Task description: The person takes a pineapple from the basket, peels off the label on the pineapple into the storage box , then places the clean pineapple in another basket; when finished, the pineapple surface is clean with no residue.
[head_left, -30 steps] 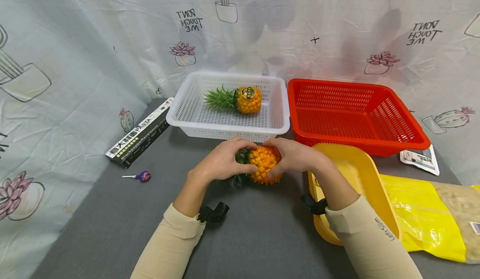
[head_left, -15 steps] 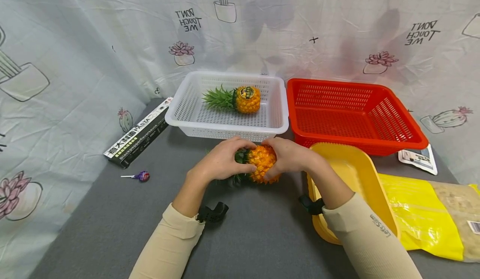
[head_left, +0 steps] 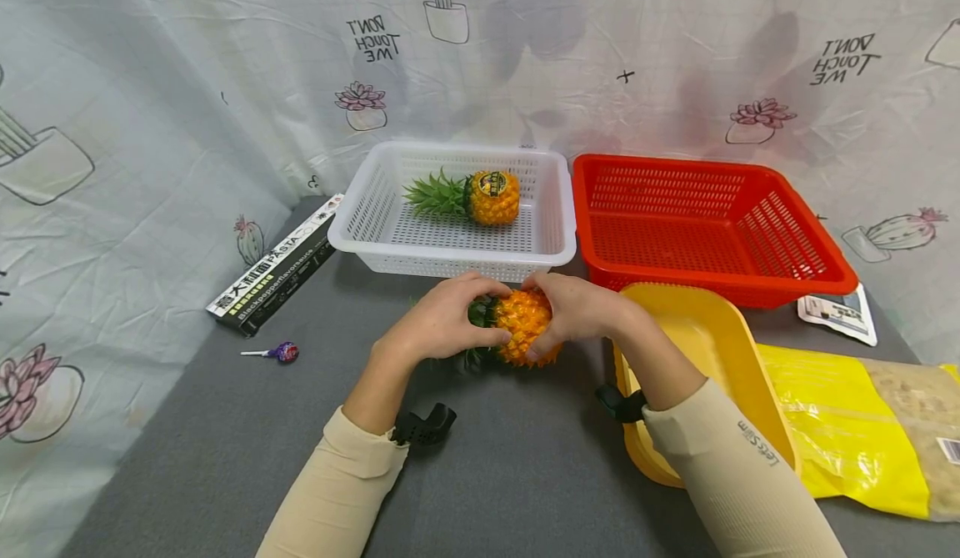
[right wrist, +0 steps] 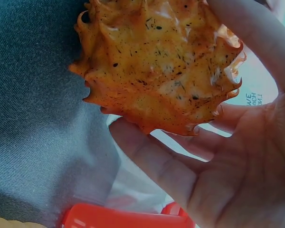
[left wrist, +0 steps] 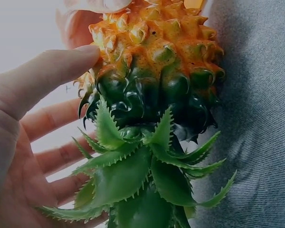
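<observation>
Both hands hold an orange toy-like pineapple (head_left: 522,324) lying on its side above the grey tabletop, its green leaves pointing left. At the leafy end, the left hand (head_left: 450,320) has its thumb on the spiky skin and fingers around the far side. The right hand (head_left: 581,312) grips the blunt end between thumb and fingers. In the left wrist view, serrated leaves (left wrist: 128,175) hang below the dark green neck. Black specks cover the orange skin (right wrist: 156,71) in the right wrist view. Whether the fruit touches the tabletop, I cannot tell.
Behind the hands stands a white basket (head_left: 457,262) holding another pineapple (head_left: 492,201). Right of it is a red basket (head_left: 720,287). A yellow tray (head_left: 750,374) lies under the right forearm, beside a yellow bag (head_left: 847,433). Leftward are a pasta box (head_left: 273,270) and a lollipop (head_left: 287,353).
The right hand has shifted slightly left on the pineapple's blunt end. The left hand keeps nearly the same place, and the head view has drifted a little.
</observation>
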